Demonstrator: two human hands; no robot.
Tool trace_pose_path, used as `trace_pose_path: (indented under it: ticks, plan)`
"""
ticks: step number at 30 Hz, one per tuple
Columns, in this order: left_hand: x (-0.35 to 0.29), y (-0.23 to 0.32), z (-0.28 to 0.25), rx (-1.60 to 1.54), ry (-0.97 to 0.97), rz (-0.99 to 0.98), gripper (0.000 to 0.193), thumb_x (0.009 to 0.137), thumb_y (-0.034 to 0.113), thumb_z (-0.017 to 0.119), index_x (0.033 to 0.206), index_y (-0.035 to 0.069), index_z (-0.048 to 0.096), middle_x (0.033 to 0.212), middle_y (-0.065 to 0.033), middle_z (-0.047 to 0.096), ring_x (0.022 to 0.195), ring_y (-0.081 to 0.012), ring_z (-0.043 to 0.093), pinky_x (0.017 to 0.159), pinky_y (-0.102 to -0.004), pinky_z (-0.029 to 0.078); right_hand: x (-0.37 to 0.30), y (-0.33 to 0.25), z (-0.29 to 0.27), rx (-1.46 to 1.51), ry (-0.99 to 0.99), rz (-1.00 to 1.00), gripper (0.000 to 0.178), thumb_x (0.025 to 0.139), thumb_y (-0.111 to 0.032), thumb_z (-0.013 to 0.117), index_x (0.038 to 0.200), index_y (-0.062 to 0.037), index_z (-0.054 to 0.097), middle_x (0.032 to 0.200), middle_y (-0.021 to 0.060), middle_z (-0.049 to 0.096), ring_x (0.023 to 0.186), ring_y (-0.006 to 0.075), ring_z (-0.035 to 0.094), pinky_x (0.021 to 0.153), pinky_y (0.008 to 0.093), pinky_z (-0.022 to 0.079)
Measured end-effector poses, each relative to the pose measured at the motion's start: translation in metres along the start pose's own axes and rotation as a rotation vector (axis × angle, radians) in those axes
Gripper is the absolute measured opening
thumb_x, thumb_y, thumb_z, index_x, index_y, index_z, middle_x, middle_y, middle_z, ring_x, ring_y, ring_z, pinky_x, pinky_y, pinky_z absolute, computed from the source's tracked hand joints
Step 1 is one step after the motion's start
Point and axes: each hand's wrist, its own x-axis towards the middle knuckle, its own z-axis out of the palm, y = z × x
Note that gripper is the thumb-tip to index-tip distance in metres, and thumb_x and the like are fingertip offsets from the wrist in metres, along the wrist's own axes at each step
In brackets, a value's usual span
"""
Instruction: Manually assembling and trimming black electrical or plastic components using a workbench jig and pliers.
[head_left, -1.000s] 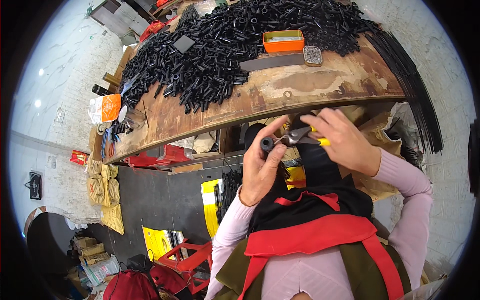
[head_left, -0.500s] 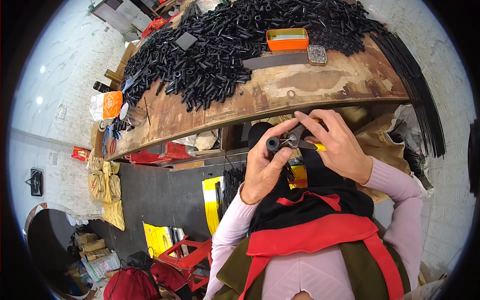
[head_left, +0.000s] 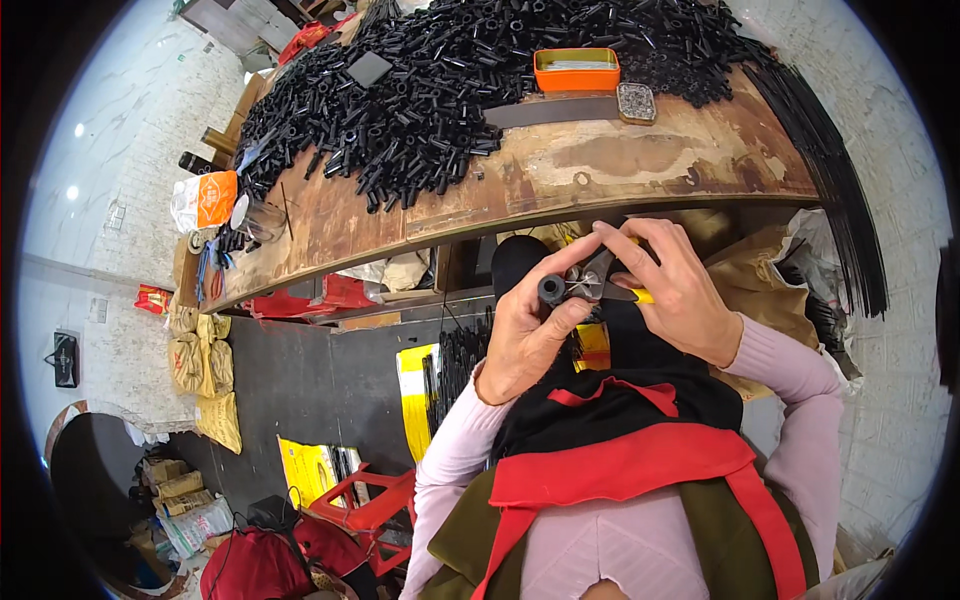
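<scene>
Over my lap, just off the bench's near edge, my left hand is closed round a short black tube, its round open end facing up. My right hand grips pliers with a yellow handle; their metal head lies close beside the tube. Thin silvery wires show between the tube and the pliers, partly hidden by my fingers. The fingertips of both hands meet above the pliers.
A wooden workbench carries a big heap of black tubes. On it stand an orange tin holding thin pale sticks and a small clear box. Long black rods hang over its right end. A red stool stands lower left.
The view has shifted slightly. Both hands keep their grips and almost the same places; the silvery wires between tube and pliers show more spread out.
</scene>
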Motion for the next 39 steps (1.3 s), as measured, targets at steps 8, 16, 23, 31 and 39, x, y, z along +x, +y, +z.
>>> trace_pose_path:
  ticks: [8,16,23,31,39]
  plan:
    - [-0.001,-0.003,-0.006,0.18,-0.001,-0.015,0.072,0.088,0.039,0.074,0.142,-0.001,0.048,0.086,0.0024,0.054,0.074,-0.0055,0.047,0.065,-0.0193,0.038,0.002,0.015,-0.042,-0.068,-0.281,-0.139,0.05,0.076,-0.013,0.075,0.122,-0.0071,0.059,0.078,0.0089,0.06,0.07,0.0293,0.062,0.062,0.0365,0.049]
    - [0.015,-0.004,0.003,0.171,-0.139,-0.007,0.061,0.089,0.043,0.071,0.13,-0.002,0.059,0.115,-0.005,0.066,0.098,-0.0098,0.059,0.087,-0.0238,0.046,-0.003,0.005,-0.065,0.672,-0.798,0.529,0.055,0.077,-0.022,0.081,0.118,-0.0003,0.05,0.057,0.0035,0.054,0.05,0.0118,0.057,0.05,0.0273,0.043]
    - [0.03,-0.006,-0.002,0.177,-0.098,-0.083,0.052,0.095,0.034,0.065,0.133,0.001,0.055,0.099,0.0012,0.058,0.084,-0.0059,0.048,0.073,-0.0202,0.039,-0.012,0.029,-0.056,0.121,-0.291,-0.085,0.046,0.084,-0.006,0.069,0.123,0.003,0.047,0.083,0.0136,0.06,0.068,0.0315,0.064,0.061,0.0355,0.051]
    - [0.037,-0.005,0.0,0.146,-0.197,-0.152,0.067,0.09,0.053,0.066,0.128,-0.001,0.058,0.097,0.0012,0.06,0.078,-0.0042,0.049,0.07,-0.0177,0.039,-0.012,0.024,-0.07,0.639,-0.699,0.498,0.04,0.083,-0.01,0.07,0.115,0.0026,0.049,0.076,0.0118,0.06,0.065,0.0212,0.064,0.061,0.0341,0.05]
    - [0.045,-0.006,-0.011,0.144,-0.289,-0.157,0.068,0.091,0.051,0.066,0.133,-0.002,0.054,0.097,0.0014,0.06,0.08,-0.0054,0.05,0.073,-0.0198,0.041,0.01,0.03,-0.081,0.778,-0.773,0.595,0.037,0.085,-0.005,0.067,0.118,0.0022,0.05,0.074,0.0101,0.061,0.061,0.0195,0.066,0.054,0.0298,0.051]
